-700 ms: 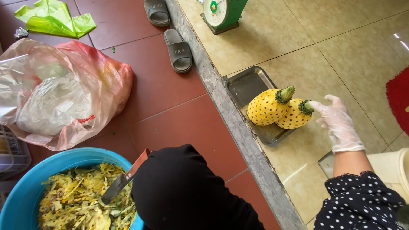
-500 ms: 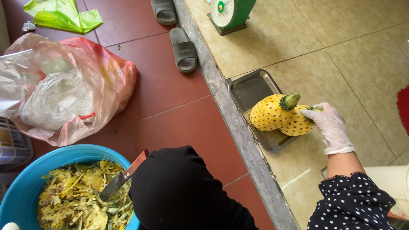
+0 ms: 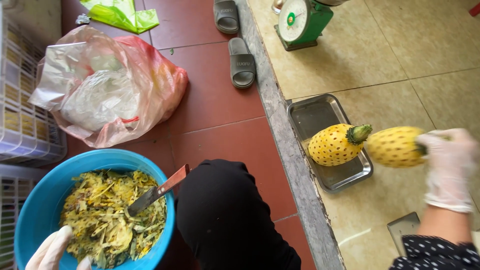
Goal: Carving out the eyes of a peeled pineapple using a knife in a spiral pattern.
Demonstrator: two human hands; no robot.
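Observation:
My right hand [image 3: 447, 167], in a thin clear glove, grips a peeled yellow pineapple [image 3: 395, 146] by its crown end and holds it just right of a steel tray [image 3: 315, 112]. A second peeled pineapple [image 3: 334, 145] with a green crown lies on that tray. My left hand [image 3: 50, 250], also gloved, is at the bottom left corner by the rim of a blue basin [image 3: 35, 185] full of pineapple peelings, with nothing seen in it. A knife [image 3: 155, 192] with a brown handle lies in the basin.
My black-clad knee [image 3: 225, 220] is between basin and step. A plastic bag [image 3: 110, 90] lies on the red tiles, white crates [image 3: 20, 115] at left, grey slippers [image 3: 242, 62] and a green scale [image 3: 302, 22] farther off. A grey stone kerb [image 3: 290, 150] edges the beige floor.
My right hand closed on the nearer pineapple and drew it off the tray to the right. The other pineapple stayed put. My left hand came into view at the basin.

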